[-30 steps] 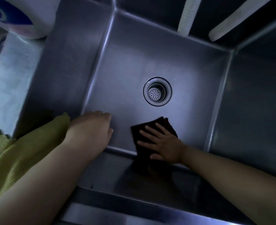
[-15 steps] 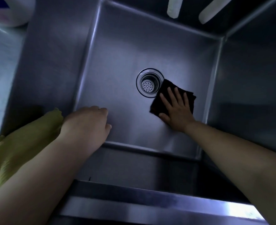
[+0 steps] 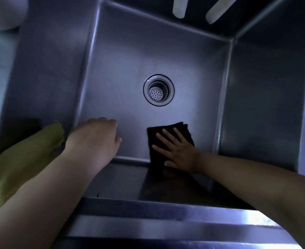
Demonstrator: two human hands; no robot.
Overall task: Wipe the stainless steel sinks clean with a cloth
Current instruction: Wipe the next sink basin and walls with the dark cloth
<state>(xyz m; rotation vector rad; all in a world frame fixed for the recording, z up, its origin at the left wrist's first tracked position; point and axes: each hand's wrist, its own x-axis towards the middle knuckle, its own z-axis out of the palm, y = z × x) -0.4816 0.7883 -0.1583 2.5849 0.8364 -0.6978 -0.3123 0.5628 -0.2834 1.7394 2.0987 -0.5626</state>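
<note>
A deep stainless steel sink [image 3: 123, 56] fills the view, with a round drain strainer [image 3: 158, 90] in the middle of its floor. A dark folded cloth [image 3: 167, 130] lies flat on the floor near the front wall, right of centre. My right hand [image 3: 176, 150] presses on it with fingers straight and spread. My left hand [image 3: 96, 139] hangs inside the sink at the front left, fingers loosely curled, holding nothing. A yellow-green sleeve [image 3: 26, 159] covers part of the left arm.
A white container [image 3: 6, 13] stands on the left counter at the top corner. Two white tubes [image 3: 179, 6] hang over the back wall. The sink's front rim [image 3: 166, 225] runs across the bottom. The right wall [image 3: 266, 97] is steep.
My right hand has slid the cloth from beside the drain back toward the front wall of the sink. The left hand has stayed in place.
</note>
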